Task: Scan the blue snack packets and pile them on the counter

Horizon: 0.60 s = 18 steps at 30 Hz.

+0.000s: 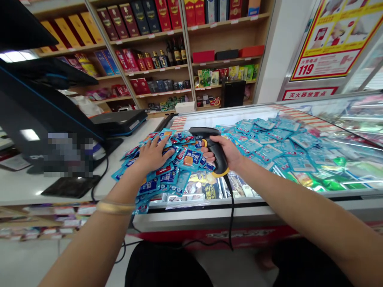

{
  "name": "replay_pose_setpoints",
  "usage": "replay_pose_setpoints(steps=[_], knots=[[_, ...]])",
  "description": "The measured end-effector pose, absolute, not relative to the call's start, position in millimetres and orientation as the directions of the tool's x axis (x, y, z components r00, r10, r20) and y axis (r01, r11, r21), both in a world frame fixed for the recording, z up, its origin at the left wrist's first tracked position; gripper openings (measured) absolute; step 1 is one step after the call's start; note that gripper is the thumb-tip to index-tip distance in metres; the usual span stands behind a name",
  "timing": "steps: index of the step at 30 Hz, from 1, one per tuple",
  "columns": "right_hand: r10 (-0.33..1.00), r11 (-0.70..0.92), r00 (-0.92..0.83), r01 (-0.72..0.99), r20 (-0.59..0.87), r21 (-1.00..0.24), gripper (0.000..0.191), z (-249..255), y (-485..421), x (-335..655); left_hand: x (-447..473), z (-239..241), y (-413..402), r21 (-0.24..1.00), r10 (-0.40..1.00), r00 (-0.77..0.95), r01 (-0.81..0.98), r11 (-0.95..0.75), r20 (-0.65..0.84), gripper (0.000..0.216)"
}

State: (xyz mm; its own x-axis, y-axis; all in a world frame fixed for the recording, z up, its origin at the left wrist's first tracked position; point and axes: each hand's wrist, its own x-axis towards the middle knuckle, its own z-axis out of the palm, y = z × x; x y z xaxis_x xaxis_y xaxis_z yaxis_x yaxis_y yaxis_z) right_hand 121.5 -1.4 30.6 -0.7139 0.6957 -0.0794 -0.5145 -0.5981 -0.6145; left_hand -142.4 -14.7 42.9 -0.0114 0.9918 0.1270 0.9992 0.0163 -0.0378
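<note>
My right hand [224, 151] grips a black and yellow barcode scanner [218, 153] by its handle, with the scanner's head turned left toward a pile of blue snack packets [167, 175]. Spread on top of that pile is my left hand [154, 154], fingers apart and palm down. Many of these packets lie with their printed fronts up. A second heap of light blue packets [269, 139] rests to the right, many with their pale backs showing. From the scanner's base a black cable [230, 215] hangs down over the front edge.
Both heaps lie on a glass-topped freezer [245, 195] with goods inside. At left, a dark checkout terminal [44, 119] stands on a white counter [32, 183], near a flat black device [119, 119]. Shelves [155, 36] of boxes and bottles line the back.
</note>
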Motion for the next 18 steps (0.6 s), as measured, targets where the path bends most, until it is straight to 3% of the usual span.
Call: replay_pose_setpoints(steps=[8,14,18], knots=[[0.715,-0.605,-0.691,-0.531,-0.111,-0.594,0.016,20.8,-2.9,125.3,-132.8,52.1,-1.8,-0.033,0.998,-0.033,0.999,0.034,0.059,0.07],[0.714,-0.598,-0.696,-0.546,-0.08,-0.586,0.015,24.6,-1.4,136.0,-120.1,59.0,-8.3,-0.047,0.967,-0.009,0.999,0.022,0.254,0.068],[0.744,-0.562,-0.665,-0.571,-0.064,-0.599,0.016,33.7,0.1,164.0,-87.8,69.9,-8.8,0.047,0.903,0.117,0.988,-0.149,0.413,0.063]])
